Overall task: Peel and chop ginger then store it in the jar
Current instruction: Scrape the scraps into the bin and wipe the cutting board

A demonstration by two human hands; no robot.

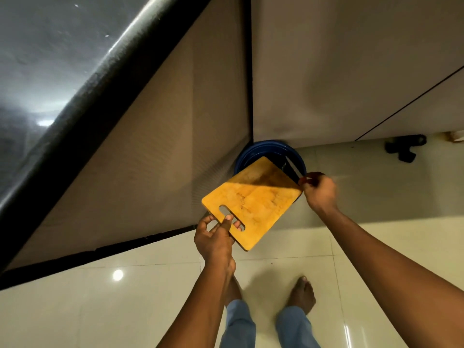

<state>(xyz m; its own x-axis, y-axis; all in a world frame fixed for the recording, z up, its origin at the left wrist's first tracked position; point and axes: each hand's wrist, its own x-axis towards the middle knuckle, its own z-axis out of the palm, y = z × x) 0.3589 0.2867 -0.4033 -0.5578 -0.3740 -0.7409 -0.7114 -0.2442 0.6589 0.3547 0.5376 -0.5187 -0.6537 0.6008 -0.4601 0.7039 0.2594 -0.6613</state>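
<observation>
A yellow wooden chopping board (253,199) is held tilted over a blue bin (253,153) on the floor. My left hand (216,241) grips the board at its handle slot, fingers through the cut-out. My right hand (320,190) is closed on a knife with a dark red handle; its blade (292,168) lies along the board's far edge above the bin. The board's face looks bare apart from stains. No ginger and no jar are in view.
A dark stone counter (37,71) with a black rim runs along the upper left, beige cabinet fronts (160,151) below it. A black object (405,148) lies on the pale tiled floor at the right. My bare feet (301,292) stand below the board.
</observation>
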